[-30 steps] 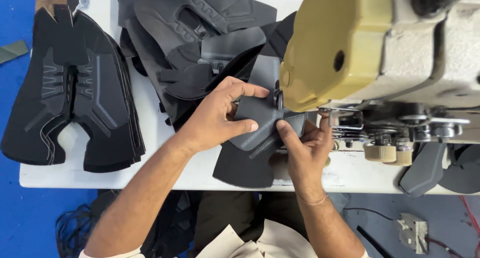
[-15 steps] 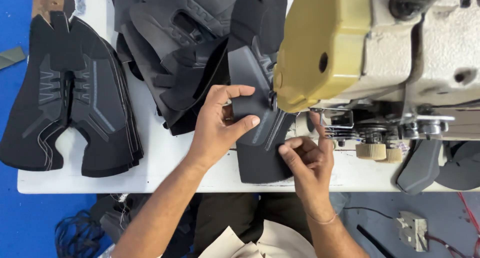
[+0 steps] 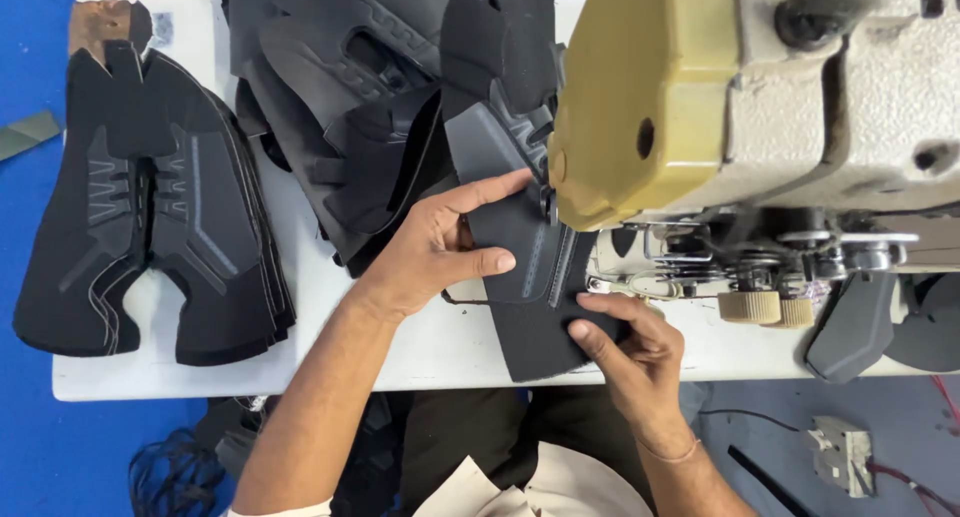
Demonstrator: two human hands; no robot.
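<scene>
Your left hand (image 3: 430,252) pinches the dark shoe panel (image 3: 535,277) at the sewing machine (image 3: 700,97), while your right hand (image 3: 630,357) presses flat, fingers extended, on its lower edge.
</scene>
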